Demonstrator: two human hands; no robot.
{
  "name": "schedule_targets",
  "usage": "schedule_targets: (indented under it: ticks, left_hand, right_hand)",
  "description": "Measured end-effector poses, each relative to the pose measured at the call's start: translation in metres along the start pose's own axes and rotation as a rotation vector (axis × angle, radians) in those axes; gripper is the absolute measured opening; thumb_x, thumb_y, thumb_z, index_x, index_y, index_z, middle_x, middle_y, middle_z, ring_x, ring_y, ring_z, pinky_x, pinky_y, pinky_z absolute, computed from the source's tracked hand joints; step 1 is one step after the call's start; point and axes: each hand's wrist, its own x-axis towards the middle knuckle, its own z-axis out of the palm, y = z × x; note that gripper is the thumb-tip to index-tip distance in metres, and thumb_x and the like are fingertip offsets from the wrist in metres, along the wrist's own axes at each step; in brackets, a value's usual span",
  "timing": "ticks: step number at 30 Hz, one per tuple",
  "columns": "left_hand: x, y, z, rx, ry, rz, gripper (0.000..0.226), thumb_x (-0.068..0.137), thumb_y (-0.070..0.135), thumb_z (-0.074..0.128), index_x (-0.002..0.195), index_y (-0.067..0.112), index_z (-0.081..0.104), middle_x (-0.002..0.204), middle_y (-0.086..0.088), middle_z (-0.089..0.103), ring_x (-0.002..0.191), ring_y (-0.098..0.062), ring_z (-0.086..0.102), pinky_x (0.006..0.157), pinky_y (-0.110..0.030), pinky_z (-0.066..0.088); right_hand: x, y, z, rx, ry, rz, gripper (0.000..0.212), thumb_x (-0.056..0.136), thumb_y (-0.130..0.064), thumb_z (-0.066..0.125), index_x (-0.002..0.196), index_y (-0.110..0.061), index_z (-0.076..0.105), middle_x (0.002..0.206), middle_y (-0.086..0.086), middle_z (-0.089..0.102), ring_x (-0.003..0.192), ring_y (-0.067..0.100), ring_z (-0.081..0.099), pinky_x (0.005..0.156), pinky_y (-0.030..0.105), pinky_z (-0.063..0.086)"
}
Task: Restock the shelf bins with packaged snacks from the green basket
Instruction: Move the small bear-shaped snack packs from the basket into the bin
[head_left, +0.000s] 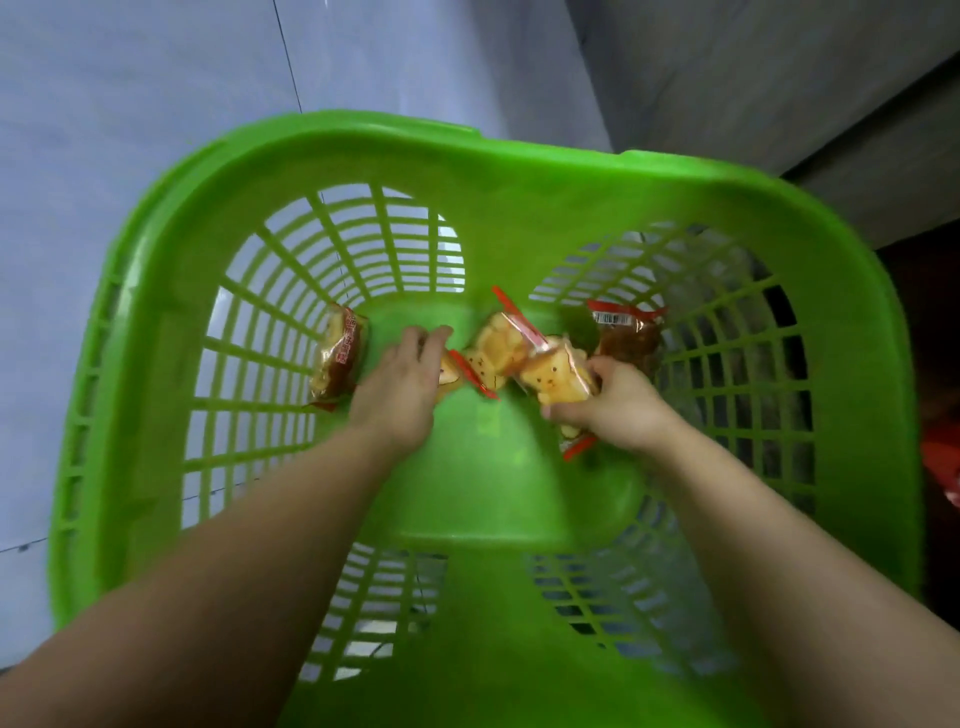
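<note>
Bright green latticed basket (519, 171), yellow red-edged snack packets (501, 345), pale grey floor (130, 78)

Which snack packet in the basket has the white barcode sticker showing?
The dark brown packet at the far right of the green basket, just beyond the right hand. The other packets are yellow or orange and show no barcode.

A pale blue-grey floor (130, 104) fills the upper left, crossed by a thin dark seam (288, 57) running down from the top edge. At upper right stands a grey wall or cabinet face (753, 67), its lower edge slanting toward the right border. Below it lies a dark recess (930, 322), and a red shape (943, 467), perhaps packaging, shows blurred at the right edge.
</note>
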Motion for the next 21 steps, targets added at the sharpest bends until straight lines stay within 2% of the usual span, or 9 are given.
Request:
schedule_targets:
  ticks: [2, 3, 5, 7, 10, 13, 17, 19, 21]
  left_hand:
    - [0.002, 0.006, 0.000, -0.086, -0.053, -0.153, 0.100, 0.072, 0.002, 0.073, 0.147, 0.014, 0.008, 0.144, -0.018, 0.025, 0.128, -0.032, 0.038, 0.106, -0.038, 0.034]
    - [0.002, 0.007, -0.002, -0.139, -0.093, -0.263, 0.106, 0.069, 0.008, 0.078, 0.147, 0.011, 0.007, 0.144, -0.020, 0.027, 0.131, -0.033, 0.035, 0.108, -0.039, 0.032]
    - [0.005, 0.004, -0.009, -0.278, -0.121, -0.443, 0.102, 0.065, 0.018, 0.083, 0.142, 0.004, 0.017, 0.137, -0.021, 0.040, 0.127, -0.036, 0.039, 0.105, -0.042, 0.035]
    - [0.007, 0.001, -0.014, -0.502, -0.061, -0.508, 0.088, 0.060, 0.020, 0.086, 0.129, 0.003, 0.033, 0.125, -0.017, 0.053, 0.116, -0.034, 0.050, 0.100, -0.044, 0.042]
    - [0.011, 0.006, -0.017, -0.843, 0.080, -0.456, 0.081, 0.055, 0.019, 0.089, 0.119, 0.006, 0.040, 0.114, -0.011, 0.059, 0.105, -0.028, 0.057, 0.094, -0.041, 0.047]
    - [0.016, 0.016, -0.011, -1.005, 0.087, -0.331, 0.081, 0.056, 0.012, 0.088, 0.118, 0.007, 0.036, 0.112, -0.013, 0.060, 0.102, -0.029, 0.060, 0.091, -0.042, 0.050]
    - [0.016, 0.026, 0.005, -0.873, 0.067, -0.170, 0.070, 0.065, 0.004, 0.080, 0.121, 0.017, 0.038, 0.118, -0.013, 0.054, 0.113, -0.033, 0.050, 0.097, -0.041, 0.043]
    - [0.016, 0.030, 0.011, -0.719, 0.096, -0.093, 0.064, 0.067, 0.005, 0.078, 0.120, 0.019, 0.044, 0.122, -0.009, 0.048, 0.120, -0.031, 0.041, 0.103, -0.037, 0.035]
    - [0.018, 0.034, 0.013, -0.680, 0.060, -0.064, 0.070, 0.067, 0.005, 0.078, 0.124, 0.016, 0.041, 0.128, -0.010, 0.044, 0.122, -0.031, 0.041, 0.106, -0.040, 0.034]
  right_hand:
    - [0.007, -0.006, 0.001, -0.130, 0.107, -0.135, 0.038, 0.066, -0.021, 0.081, 0.093, -0.010, 0.056, 0.092, 0.005, 0.057, 0.083, 0.021, 0.057, 0.076, 0.027, 0.047]
    - [0.009, -0.009, 0.003, -0.235, 0.131, -0.185, 0.041, 0.066, -0.023, 0.080, 0.096, -0.008, 0.056, 0.102, 0.010, 0.054, 0.094, 0.024, 0.054, 0.082, 0.028, 0.041]
    - [0.014, -0.009, 0.010, -0.436, 0.064, -0.256, 0.048, 0.068, -0.026, 0.078, 0.105, -0.006, 0.055, 0.128, 0.016, 0.045, 0.117, 0.028, 0.044, 0.095, 0.026, 0.033]
    - [0.017, -0.008, 0.016, -0.619, -0.013, -0.251, 0.056, 0.070, -0.031, 0.075, 0.117, -0.010, 0.053, 0.143, 0.014, 0.034, 0.128, 0.030, 0.031, 0.104, 0.031, 0.029]
    - [0.014, -0.007, 0.021, -0.780, 0.001, -0.228, 0.059, 0.071, -0.037, 0.072, 0.122, -0.020, 0.051, 0.132, 0.013, 0.040, 0.122, 0.031, 0.033, 0.101, 0.037, 0.034]
    - [0.004, -0.003, 0.028, -0.860, -0.130, -0.210, 0.067, 0.068, -0.043, 0.074, 0.126, -0.024, 0.048, 0.127, 0.013, 0.037, 0.124, 0.031, 0.033, 0.104, 0.037, 0.031]
    - [-0.011, 0.011, 0.030, -0.739, -0.261, -0.116, 0.076, 0.067, -0.039, 0.077, 0.132, -0.021, 0.042, 0.134, 0.016, 0.026, 0.125, 0.033, 0.040, 0.109, 0.033, 0.033]
    - [-0.013, 0.016, 0.028, -0.714, -0.273, -0.074, 0.079, 0.067, -0.043, 0.077, 0.134, -0.022, 0.040, 0.135, 0.018, 0.032, 0.126, 0.033, 0.038, 0.107, 0.032, 0.035]
    - [-0.012, 0.019, 0.027, -0.696, -0.276, -0.062, 0.077, 0.067, -0.047, 0.076, 0.131, -0.020, 0.042, 0.130, 0.018, 0.045, 0.122, 0.032, 0.041, 0.101, 0.031, 0.037]
